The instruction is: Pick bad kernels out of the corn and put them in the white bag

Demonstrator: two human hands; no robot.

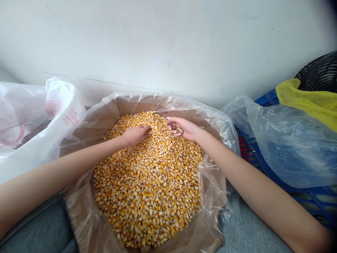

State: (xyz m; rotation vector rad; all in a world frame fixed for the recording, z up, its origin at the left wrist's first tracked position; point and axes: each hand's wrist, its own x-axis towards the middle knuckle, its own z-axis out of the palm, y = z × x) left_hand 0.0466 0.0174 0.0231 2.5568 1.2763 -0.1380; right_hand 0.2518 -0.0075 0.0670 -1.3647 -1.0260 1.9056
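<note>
A large heap of yellow-white corn kernels (pixel 155 189) fills a cardboard box lined with a clear plastic bag (pixel 210 196). My left hand (pixel 135 135) rests palm down on the upper left of the heap. Its fingers curl in towards the thumb among the kernels, and what they hold is hidden. To its right, just above the corn, my right hand (pixel 184 128) is closed around a few brown peanuts in their shells (pixel 178 130). The peanuts show between its fingertips and palm.
A white plastic sack (pixel 65 105) with dark brown contents stands on the left. To the right is a blue plastic crate (pixel 265 172) under a clear plastic sheet (pixel 297 144), with a yellow bag (pixel 308 100) and a black basket (pixel 319 72). A white wall (pixel 158 45) rises behind the box.
</note>
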